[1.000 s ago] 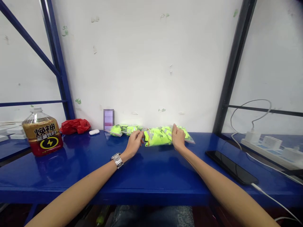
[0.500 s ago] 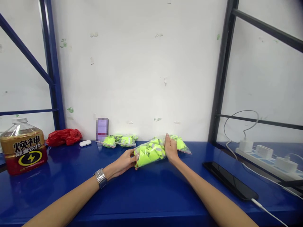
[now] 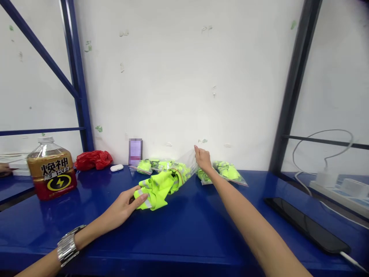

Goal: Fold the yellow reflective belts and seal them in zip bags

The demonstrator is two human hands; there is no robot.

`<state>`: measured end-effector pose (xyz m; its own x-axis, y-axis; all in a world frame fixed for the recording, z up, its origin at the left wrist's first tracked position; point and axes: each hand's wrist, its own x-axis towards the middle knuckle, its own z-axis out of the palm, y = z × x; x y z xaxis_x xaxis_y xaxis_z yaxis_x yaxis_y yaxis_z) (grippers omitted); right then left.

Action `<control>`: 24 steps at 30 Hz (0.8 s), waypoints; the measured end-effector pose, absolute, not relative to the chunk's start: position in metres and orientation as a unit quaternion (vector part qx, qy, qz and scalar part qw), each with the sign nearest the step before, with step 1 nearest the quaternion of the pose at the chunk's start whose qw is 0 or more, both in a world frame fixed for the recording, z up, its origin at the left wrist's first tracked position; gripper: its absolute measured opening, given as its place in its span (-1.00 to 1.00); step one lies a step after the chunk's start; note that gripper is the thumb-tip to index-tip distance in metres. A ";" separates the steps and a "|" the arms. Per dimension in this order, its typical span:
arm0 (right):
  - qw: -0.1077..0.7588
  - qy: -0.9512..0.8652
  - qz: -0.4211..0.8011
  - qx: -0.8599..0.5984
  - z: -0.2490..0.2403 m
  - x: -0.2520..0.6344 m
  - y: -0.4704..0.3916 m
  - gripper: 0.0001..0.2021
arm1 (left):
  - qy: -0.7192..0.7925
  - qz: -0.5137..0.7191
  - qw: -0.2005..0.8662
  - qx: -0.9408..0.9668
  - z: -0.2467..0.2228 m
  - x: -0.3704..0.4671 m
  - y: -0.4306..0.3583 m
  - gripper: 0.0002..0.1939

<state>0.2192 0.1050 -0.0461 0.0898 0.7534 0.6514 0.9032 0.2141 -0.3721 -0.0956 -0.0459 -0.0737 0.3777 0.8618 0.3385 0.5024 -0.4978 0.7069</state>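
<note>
A folded fluorescent yellow-green reflective vest [image 3: 157, 188] with grey strips sticks partly out of a clear zip bag [image 3: 188, 163]. My left hand [image 3: 125, 207], a metal watch on its wrist, grips the vest's near left end between thumb and fingers. The bag's far corner is pinched in my right hand [image 3: 203, 157], which holds it raised and stretched to the right. Part of the vest is still inside the bag's mouth. Behind, similar bagged vests [image 3: 229, 171] lie along the wall on both sides of my right hand.
On the left stand a large drink bottle [image 3: 52, 169], a red plastic bag [image 3: 93, 159] and a white earbud case [image 3: 116, 167]. A phone [image 3: 135, 152] leans on the wall. Right, a black phone [image 3: 307, 225] lies cabled near a power strip [image 3: 340, 196]. Another person's hand [image 3: 4, 169] shows far left.
The vest has come partly out of its bag, towards the left. My left hand has moved left and nearer; my right hand has risen with the bag's end. The view has shifted left.
</note>
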 end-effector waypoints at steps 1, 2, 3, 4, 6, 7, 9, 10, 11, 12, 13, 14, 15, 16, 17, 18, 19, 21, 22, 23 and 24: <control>0.389 -0.673 -0.081 -0.624 -0.044 0.217 0.113 -0.62 | 0.439 0.342 0.263 0.788 -0.074 -0.105 -0.047 -0.56; 0.378 -0.678 -0.070 -0.627 -0.042 0.216 0.119 -0.68 | 0.445 0.328 0.267 0.790 -0.074 -0.114 -0.047 -0.57; 0.367 -0.682 -0.060 -0.630 -0.040 0.216 0.124 -0.67 | 0.450 0.313 0.265 0.793 -0.075 -0.121 -0.048 -0.57; 0.357 -0.686 -0.052 -0.632 -0.039 0.215 0.127 -0.64 | 0.454 0.303 0.254 0.798 -0.076 -0.126 -0.048 -0.58; 0.344 -0.695 -0.043 -0.630 -0.037 0.210 0.124 -0.66 | 0.460 0.289 0.213 0.812 -0.078 -0.132 -0.049 -0.62; 0.339 -0.702 -0.042 -0.625 -0.036 0.205 0.118 -0.68 | 0.461 0.281 0.191 0.820 -0.079 -0.132 -0.050 -0.64; 0.333 -0.721 -0.045 -0.607 -0.039 0.190 0.096 -0.59 | 0.461 0.263 0.153 0.834 -0.081 -0.127 -0.052 -0.66; 0.332 -0.730 -0.049 -0.595 -0.042 0.180 0.081 -0.55 | 0.461 0.254 0.141 0.839 -0.081 -0.123 -0.053 -0.66; 0.331 -0.740 -0.055 -0.582 -0.047 0.171 0.065 -0.53 | 0.462 0.247 0.130 0.842 -0.081 -0.117 -0.054 -0.66; 0.330 -0.753 -0.064 -0.565 -0.053 0.163 0.049 -0.52 | 0.461 0.243 0.122 0.844 -0.080 -0.111 -0.055 -0.65; 0.316 -0.783 -0.074 -0.531 -0.059 0.157 0.034 -0.50 | 0.459 0.242 0.115 0.847 -0.080 -0.105 -0.056 -0.65; 0.293 -0.807 -0.061 -0.510 -0.065 0.153 0.022 -0.47 | 0.452 0.242 0.112 0.852 -0.079 -0.098 -0.057 -0.64; 0.267 -0.823 -0.032 -0.500 -0.070 0.151 0.015 -0.46 | 0.440 0.243 0.111 0.858 -0.078 -0.092 -0.058 -0.65; 0.244 -0.827 -0.003 -0.506 -0.073 0.152 0.011 -0.43 | 0.426 0.245 0.112 0.864 -0.077 -0.086 -0.059 -0.65; 0.225 -0.831 0.024 -0.509 -0.074 0.155 0.012 -0.42 | 0.411 0.246 0.115 0.870 -0.076 -0.080 -0.061 -0.66; 0.211 -0.834 0.047 -0.507 -0.074 0.159 0.016 -0.41 | 0.399 0.246 0.119 0.875 -0.075 -0.074 -0.062 -0.66; 0.202 -0.841 0.064 -0.498 -0.072 0.163 0.023 -0.41 | 0.389 0.246 0.121 0.880 -0.074 -0.070 -0.064 -0.67; 0.195 -0.858 0.093 -0.466 -0.066 0.173 0.038 -0.38 | 0.370 0.244 0.126 0.888 -0.072 -0.063 -0.070 -0.67; 0.192 -0.860 0.107 -0.460 -0.064 0.177 0.045 -0.34 | 0.362 0.240 0.128 0.892 -0.071 -0.061 -0.072 -0.68; 0.187 -0.857 0.116 -0.465 -0.063 0.181 0.050 -0.30 | 0.354 0.235 0.130 0.896 -0.071 -0.060 -0.075 -0.69; 0.181 -0.851 0.119 -0.479 -0.063 0.183 0.054 -0.25 | 0.350 0.231 0.129 0.899 -0.072 -0.061 -0.078 -0.70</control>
